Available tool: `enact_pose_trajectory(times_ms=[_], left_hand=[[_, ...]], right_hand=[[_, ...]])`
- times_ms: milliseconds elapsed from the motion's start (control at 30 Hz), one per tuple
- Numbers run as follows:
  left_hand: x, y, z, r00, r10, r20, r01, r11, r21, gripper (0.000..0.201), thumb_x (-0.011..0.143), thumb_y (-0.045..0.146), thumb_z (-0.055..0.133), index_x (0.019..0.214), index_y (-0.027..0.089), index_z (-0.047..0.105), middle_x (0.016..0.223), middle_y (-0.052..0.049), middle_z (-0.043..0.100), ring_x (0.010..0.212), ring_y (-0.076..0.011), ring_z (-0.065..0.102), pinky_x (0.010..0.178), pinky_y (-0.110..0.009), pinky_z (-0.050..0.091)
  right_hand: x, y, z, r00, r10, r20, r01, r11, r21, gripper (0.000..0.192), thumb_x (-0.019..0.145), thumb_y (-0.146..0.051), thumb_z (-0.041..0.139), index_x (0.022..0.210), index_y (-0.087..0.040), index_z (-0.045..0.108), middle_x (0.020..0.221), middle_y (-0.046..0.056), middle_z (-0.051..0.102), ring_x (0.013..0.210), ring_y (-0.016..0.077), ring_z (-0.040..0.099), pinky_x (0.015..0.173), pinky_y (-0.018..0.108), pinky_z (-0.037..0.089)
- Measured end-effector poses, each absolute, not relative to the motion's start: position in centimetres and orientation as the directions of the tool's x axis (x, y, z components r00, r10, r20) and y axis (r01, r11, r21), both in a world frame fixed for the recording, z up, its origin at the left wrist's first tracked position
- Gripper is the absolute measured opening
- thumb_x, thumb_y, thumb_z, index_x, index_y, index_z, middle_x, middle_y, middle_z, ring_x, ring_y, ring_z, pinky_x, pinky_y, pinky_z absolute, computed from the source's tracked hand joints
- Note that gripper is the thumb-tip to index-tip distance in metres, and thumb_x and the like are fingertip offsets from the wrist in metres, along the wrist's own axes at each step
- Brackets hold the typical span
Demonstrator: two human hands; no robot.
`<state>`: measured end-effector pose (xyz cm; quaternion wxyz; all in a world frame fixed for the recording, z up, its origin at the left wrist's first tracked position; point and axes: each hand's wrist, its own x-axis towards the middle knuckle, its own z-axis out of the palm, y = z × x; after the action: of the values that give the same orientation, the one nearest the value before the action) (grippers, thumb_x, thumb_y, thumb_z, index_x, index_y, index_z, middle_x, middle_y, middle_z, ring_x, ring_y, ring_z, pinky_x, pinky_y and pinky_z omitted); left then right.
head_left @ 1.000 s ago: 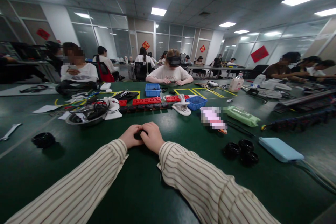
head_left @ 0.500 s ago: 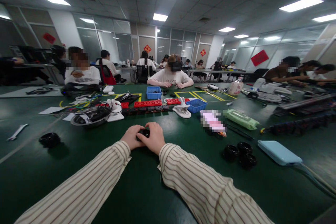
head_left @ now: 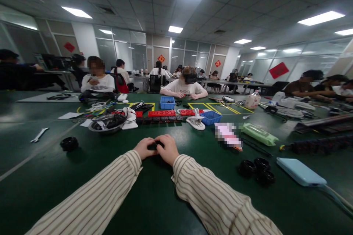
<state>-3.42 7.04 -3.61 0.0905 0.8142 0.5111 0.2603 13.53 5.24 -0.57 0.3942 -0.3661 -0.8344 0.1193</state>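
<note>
Both hands meet over the green tabletop in front of me, their fingers wrapped round a small black ring-shaped part (head_left: 152, 146). My left hand (head_left: 145, 148) grips its left side, and my right hand (head_left: 168, 148) curls over the right side. Most of the part is hidden by fingers, so its exact kind does not show. A similar glossy black ring (head_left: 69, 144) lies alone to the left of my hands. On the right, a cluster of 3 such black rings (head_left: 263, 178) lies close together.
Farther left lies a wrench (head_left: 39, 135). Beyond my hands are a metal bowl of cables (head_left: 106, 130), a red and black strip (head_left: 162, 114), a white clip stand (head_left: 195, 120) and a blue bin (head_left: 211, 118). A light-blue box (head_left: 300, 171) sits right. A person (head_left: 183, 86) works opposite.
The view has tilted up and turned slightly left, so things on the table appear farther right. My hands stay on the black ring, which seems slightly tilted between the fingers.
</note>
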Motion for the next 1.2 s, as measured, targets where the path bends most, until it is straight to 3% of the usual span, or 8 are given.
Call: enact_pose_trajectory(times_ms=[133,267,433,600,867,1033,1200], left_hand=[[-3.6,7.1,-3.7,0.38,0.865,0.327,0.758,-0.494,0.426,0.04,0.062,0.043,0.066,0.094,0.018,0.063,0.105,-0.008,0.06,0.099,-0.0253,0.054,0.09,-0.038,0.041],[-2.8,6.3,-3.3,0.316,0.888,0.334,0.82,-0.433,0.376,0.063,0.056,0.042,0.071,0.112,0.019,0.052,0.111,-0.01,0.057,0.103,-0.0281,0.052,0.093,-0.043,0.037],[-1.7,5.6,-2.6,0.227,0.926,0.301,0.897,-0.319,0.305,0.05,0.06,0.041,0.065,0.103,0.017,0.054,0.104,-0.009,0.058,0.104,-0.0292,0.052,0.101,-0.052,0.025],[-1.6,5.6,-2.4,0.236,0.928,0.288,0.913,-0.313,0.262,0.038,0.062,0.036,0.064,0.094,0.015,0.058,0.099,-0.009,0.06,0.099,-0.027,0.054,0.1,-0.049,0.028],[-3.0,6.8,-3.8,0.366,0.868,0.336,0.788,-0.481,0.384,0.029,0.061,0.035,0.066,0.085,0.017,0.064,0.1,-0.007,0.061,0.098,-0.0249,0.054,0.089,-0.036,0.042],[-3.2,7.2,-4.1,0.377,0.862,0.34,0.758,-0.498,0.422,0.045,0.06,0.037,0.068,0.099,0.015,0.06,0.106,-0.009,0.06,0.102,-0.0268,0.053,0.092,-0.039,0.039],[-2.3,6.2,-3.4,0.306,0.879,0.365,0.814,-0.441,0.379,0.059,0.059,0.042,0.068,0.109,0.017,0.052,0.108,-0.009,0.057,0.1,-0.0272,0.053,0.092,-0.042,0.037]], right_hand=[[13.6,5.0,-0.6,-0.408,0.699,0.587,0.5,0.709,-0.497,0.024,0.076,-0.012,0.052,0.099,-0.019,0.058,0.098,0.002,0.06,0.096,0.0174,0.048,0.088,0.033,0.035],[13.4,5.0,-0.7,-0.319,0.723,0.613,0.542,0.67,-0.508,0.032,0.077,-0.028,0.058,0.106,-0.015,0.052,0.103,0.006,0.056,0.099,0.0187,0.047,0.089,0.034,0.035],[13.3,5.5,-1.0,-0.248,0.782,0.571,0.639,0.576,-0.511,0.03,0.074,-0.04,0.062,0.091,-0.017,0.054,0.092,0.005,0.053,0.091,0.02,0.047,0.082,0.035,0.036],[13.2,5.6,-1.0,-0.285,0.763,0.579,0.626,0.606,-0.49,0.019,0.074,-0.033,0.062,0.085,-0.018,0.056,0.088,0.003,0.054,0.088,0.019,0.046,0.08,0.033,0.036],[13.5,5.4,-0.7,-0.421,0.679,0.601,0.49,0.728,-0.48,0.017,0.073,-0.01,0.054,0.086,-0.02,0.06,0.088,0.0,0.061,0.09,0.0175,0.048,0.084,0.032,0.035],[13.4,5.2,-0.7,-0.416,0.651,0.635,0.447,0.755,-0.481,0.02,0.075,-0.012,0.054,0.094,-0.018,0.058,0.094,0.001,0.061,0.093,0.0171,0.048,0.087,0.032,0.035],[13.2,5.1,-0.8,-0.312,0.714,0.627,0.52,0.68,-0.516,0.027,0.079,-0.028,0.056,0.103,-0.016,0.052,0.1,0.006,0.056,0.096,0.0199,0.047,0.087,0.035,0.035]])
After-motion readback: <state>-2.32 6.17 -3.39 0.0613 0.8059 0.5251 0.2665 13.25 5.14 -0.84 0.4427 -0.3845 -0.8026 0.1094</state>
